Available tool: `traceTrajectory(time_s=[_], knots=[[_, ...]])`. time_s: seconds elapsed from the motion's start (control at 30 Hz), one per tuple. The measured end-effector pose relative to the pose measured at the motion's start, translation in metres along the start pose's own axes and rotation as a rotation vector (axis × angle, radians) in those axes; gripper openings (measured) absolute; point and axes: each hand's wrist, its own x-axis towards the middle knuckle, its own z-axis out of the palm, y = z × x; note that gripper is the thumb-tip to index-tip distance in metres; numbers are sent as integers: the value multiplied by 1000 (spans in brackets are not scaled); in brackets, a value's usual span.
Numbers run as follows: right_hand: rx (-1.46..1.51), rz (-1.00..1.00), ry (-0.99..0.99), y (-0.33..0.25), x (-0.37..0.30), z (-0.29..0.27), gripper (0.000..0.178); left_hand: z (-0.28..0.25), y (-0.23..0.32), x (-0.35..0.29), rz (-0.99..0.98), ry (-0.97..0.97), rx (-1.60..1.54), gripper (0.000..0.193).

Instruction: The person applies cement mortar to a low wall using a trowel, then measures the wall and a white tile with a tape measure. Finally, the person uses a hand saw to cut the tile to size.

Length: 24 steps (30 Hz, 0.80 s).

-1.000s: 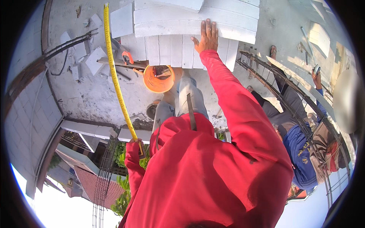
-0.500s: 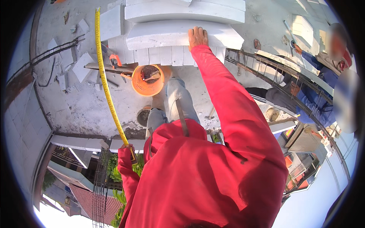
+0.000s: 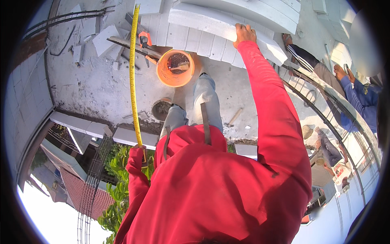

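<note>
My left hand (image 3: 137,153) is closed around a tape measure (image 3: 144,157) low at my left side. Its yellow blade (image 3: 133,73) stands extended far forward past the rubble. My right arm reaches ahead, and my right hand (image 3: 245,34) grips the top of a long white block (image 3: 203,19), fingers bent over its far edge. That block lies on a stack of white blocks (image 3: 191,38). Between my legs and the stack is an orange bucket (image 3: 175,80) with mortar and a wooden-handled tool in it. A saw with an orange handle (image 3: 145,40) lies beside the bucket.
A smaller mortar-stained bucket (image 3: 161,109) stands by my left leg. Broken white pieces (image 3: 106,40) litter the floor at left. A steel rebar cage (image 3: 317,103) runs along the right, with a co-worker in blue (image 3: 359,99) beyond. A low white wall edge (image 3: 126,136) is below me.
My view has turned, so the stack and bucket appear further right. The left hand still holds the tape measure with its blade out, and the right hand stays on the block. The co-worker has shifted posture.
</note>
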Motion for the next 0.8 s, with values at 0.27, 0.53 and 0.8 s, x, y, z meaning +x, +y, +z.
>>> traceTrajectory(time_s=[0.27,0.53,0.8], knots=[[129,127,-251,-30,9,-45,84,35,26,-12,-800,-169,-759,31],[300,284,-402,-61,-23,-25,92,153,10,-97,-946,-77,-1143,28],[393,266,-383,-113,-50,-50,81,156,43,-115,-1097,-122,-1250,26]])
